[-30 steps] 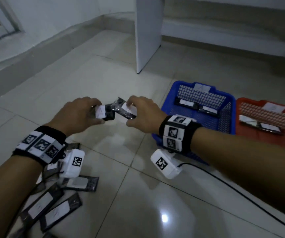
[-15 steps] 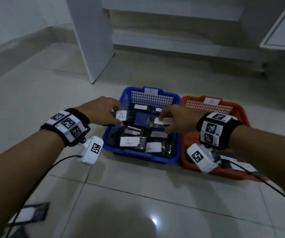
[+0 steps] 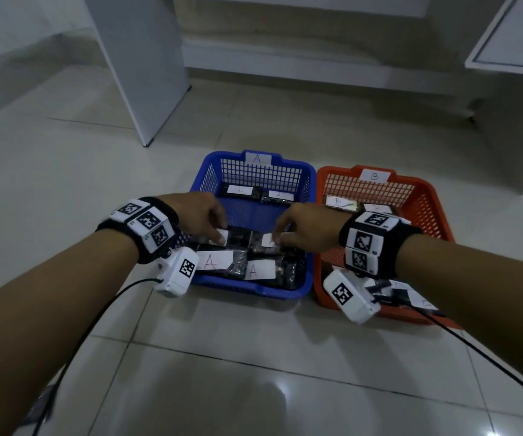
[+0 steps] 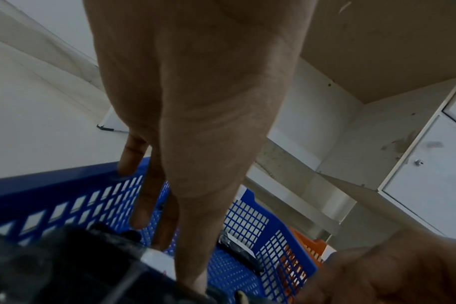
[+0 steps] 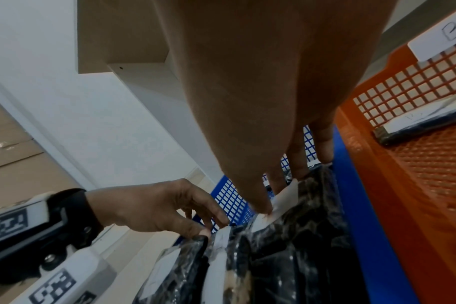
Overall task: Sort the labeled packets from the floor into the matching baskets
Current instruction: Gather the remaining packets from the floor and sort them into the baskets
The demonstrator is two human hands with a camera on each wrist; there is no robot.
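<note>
- The left hand (image 3: 199, 217) reaches over the left rim of the blue basket (image 3: 309, 196), thumb and fingertips pinching the white-labeled end of a dark packet (image 3: 238, 238) just above the pile inside.
- The right hand (image 3: 306, 229) comes in over the basket's right rim, its fingers closed on the label of a second packet (image 3: 268, 242), the two hands near each other.
- Beneath them, packets marked A (image 3: 214, 261) crowd the basket's near edge; two more lie along its far wall, the mesh floor between showing bare.
- The orange basket (image 3: 424, 196), tagged B, stands touching the blue one's right side, with packets at its far and near ends.
- Open tile floor (image 3: 254, 372) spreads in front of both baskets; a white panel (image 3: 147, 64) stands behind, left.
</note>
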